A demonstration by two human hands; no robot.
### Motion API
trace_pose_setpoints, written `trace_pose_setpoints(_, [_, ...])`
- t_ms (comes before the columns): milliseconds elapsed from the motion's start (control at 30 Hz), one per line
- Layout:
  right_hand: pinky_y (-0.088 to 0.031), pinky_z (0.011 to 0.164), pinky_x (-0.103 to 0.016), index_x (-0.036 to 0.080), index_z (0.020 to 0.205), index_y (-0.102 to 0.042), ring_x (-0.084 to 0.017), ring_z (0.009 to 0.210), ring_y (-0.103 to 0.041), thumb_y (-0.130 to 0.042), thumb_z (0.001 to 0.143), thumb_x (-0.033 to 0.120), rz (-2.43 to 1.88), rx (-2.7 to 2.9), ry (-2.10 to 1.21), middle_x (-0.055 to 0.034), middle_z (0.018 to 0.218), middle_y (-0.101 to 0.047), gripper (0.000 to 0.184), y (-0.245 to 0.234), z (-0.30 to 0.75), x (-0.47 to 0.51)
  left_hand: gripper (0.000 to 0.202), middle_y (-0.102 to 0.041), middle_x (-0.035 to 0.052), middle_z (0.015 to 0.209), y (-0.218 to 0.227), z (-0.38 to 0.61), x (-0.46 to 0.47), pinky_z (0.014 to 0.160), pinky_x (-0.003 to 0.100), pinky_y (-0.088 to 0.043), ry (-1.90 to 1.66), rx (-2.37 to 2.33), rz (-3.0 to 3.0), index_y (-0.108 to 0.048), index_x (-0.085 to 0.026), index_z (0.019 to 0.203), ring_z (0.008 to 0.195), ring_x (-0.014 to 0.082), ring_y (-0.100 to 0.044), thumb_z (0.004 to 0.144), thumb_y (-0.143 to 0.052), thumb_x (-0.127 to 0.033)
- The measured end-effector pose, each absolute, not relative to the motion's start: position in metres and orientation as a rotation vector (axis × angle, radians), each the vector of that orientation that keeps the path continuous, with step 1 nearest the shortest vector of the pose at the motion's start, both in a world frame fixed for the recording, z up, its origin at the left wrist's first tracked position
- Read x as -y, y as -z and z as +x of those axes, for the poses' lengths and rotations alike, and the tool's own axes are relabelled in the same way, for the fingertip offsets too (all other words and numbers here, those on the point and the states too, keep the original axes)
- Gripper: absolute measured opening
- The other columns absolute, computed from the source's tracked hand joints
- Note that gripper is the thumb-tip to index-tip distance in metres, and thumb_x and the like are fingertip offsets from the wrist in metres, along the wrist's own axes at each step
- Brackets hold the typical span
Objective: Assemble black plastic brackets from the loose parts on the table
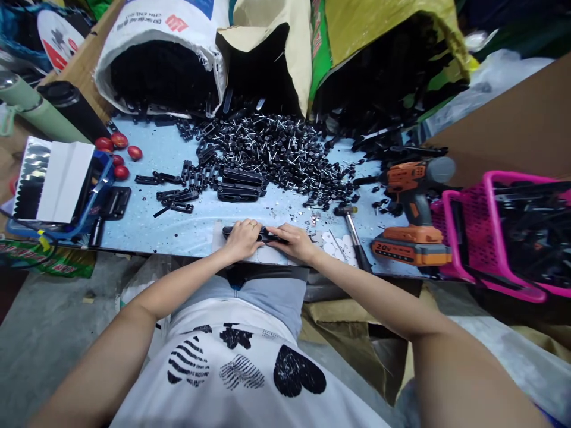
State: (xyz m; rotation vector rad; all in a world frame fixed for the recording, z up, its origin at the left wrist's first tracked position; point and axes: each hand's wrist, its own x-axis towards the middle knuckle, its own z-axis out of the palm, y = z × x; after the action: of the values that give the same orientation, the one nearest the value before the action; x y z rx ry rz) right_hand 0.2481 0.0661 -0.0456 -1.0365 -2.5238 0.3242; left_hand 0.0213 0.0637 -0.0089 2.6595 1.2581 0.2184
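Observation:
Close to the table's front edge, my left hand is closed over a long black plastic part, which lies along the edge. My right hand grips the right end of the same part, fingers and thumb pinched on it. Much of the part is hidden under my fingers. Just beyond my hands sit stacked black plastic parts. Farther back spreads a big heap of small black-headed pieces with metal pins. More black linked pieces lie to the left.
A hammer and an orange cordless drill are on the right, before a pink basket. Open sacks line the back. At left are a blue bin, red fruits and bottles.

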Motion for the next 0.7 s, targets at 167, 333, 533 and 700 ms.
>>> trace_pose_setpoints(167, [-0.048, 0.072, -0.028, 0.019, 0.127, -0.054, -0.016, 0.080, -0.058, -0.049, 0.091, 0.041, -0.891, 2.580, -0.455, -0.0080, 0.090, -0.064, 0.043, 0.047, 0.250, -0.073, 0.045, -0.057, 0.0140, 0.105, 0.012, 0.024, -0.065, 0.082, 0.039, -0.038, -0.279, -1.229, 2.613, -0.051, -0.011, 0.112, 0.101, 0.0285, -0.050, 0.082, -0.058, -0.044])
trace_pose_setpoints(333, [-0.047, 0.078, -0.033, 0.019, 0.128, -0.053, -0.019, 0.089, -0.058, -0.049, 0.090, 0.043, -1.017, 2.527, -0.395, -0.0104, 0.096, -0.064, 0.045, 0.031, 0.250, -0.069, 0.038, -0.058, 0.0149, 0.111, 0.009, 0.012, -0.046, 0.090, 0.039, -0.038, -0.519, -1.232, 2.635, -0.054, -0.013, 0.115, 0.110, 0.0274, -0.050, 0.088, -0.050, -0.039])
trace_pose_setpoints(533, [-0.042, 0.090, -0.037, 0.018, 0.127, -0.054, -0.021, 0.107, -0.053, -0.035, 0.095, 0.042, -0.956, 2.431, -0.346, -0.0132, 0.118, -0.058, 0.044, 0.007, 0.181, -0.060, 0.042, -0.067, 0.0125, 0.074, 0.007, -0.004, -0.002, 0.069, 0.035, -0.044, -0.261, -1.886, 2.203, -0.067, -0.015, 0.076, 0.077, 0.0259, -0.063, 0.086, -0.046, -0.050])
trace_pose_setpoints(700, [-0.042, 0.093, -0.037, 0.022, 0.134, -0.047, -0.020, 0.109, -0.049, -0.031, 0.096, 0.043, -0.847, 2.513, -0.565, -0.0100, 0.123, -0.055, 0.046, 0.012, 0.132, -0.070, 0.036, -0.070, 0.0160, 0.080, 0.006, 0.009, -0.010, 0.067, 0.034, -0.045, -0.060, -1.979, 1.973, -0.071, -0.012, 0.087, 0.076, 0.0263, -0.066, 0.087, -0.043, -0.034])
